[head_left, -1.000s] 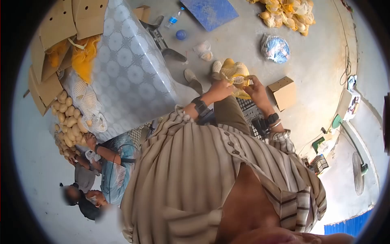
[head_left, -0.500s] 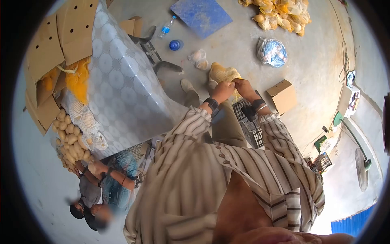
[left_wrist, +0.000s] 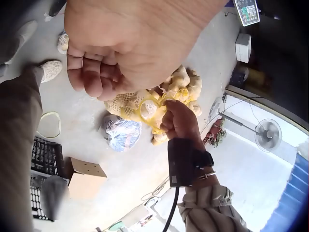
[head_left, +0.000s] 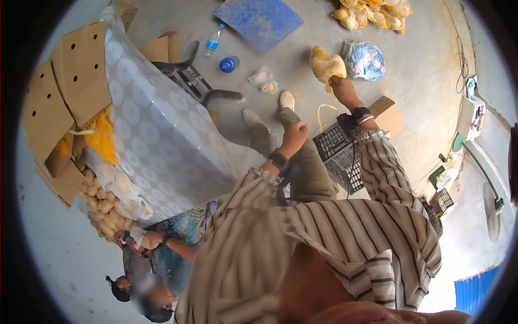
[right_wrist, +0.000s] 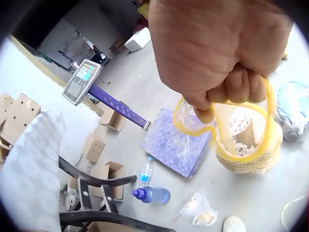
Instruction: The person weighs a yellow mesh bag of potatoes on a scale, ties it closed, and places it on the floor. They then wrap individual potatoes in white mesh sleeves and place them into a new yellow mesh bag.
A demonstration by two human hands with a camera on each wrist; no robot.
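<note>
My right hand (head_left: 346, 93) grips a yellow mesh bag (head_left: 327, 65) by its top and holds it out ahead, above the floor. In the right wrist view, curled fingers (right_wrist: 236, 87) hook the bag's yellow rim, and white foam netting (right_wrist: 241, 126) with pale rounded produce shows inside. My left hand (head_left: 294, 139) hangs over my leg, apart from the bag. Its fingers (left_wrist: 91, 77) curl loosely in the left wrist view, with nothing in them.
Several filled mesh bags (head_left: 372, 13) lie at the far floor, near a plastic-wrapped blue-white bundle (head_left: 366, 61). A black crate (head_left: 337, 143) and carton (head_left: 387, 116) stand close on the right. On the left, a cloth-covered table (head_left: 162, 129) bears tan produce (head_left: 105, 208); another person works beside it.
Both hands were together at the bag's top; the left has let go and drawn back toward me. The right has carried the bag forward and to the right.
</note>
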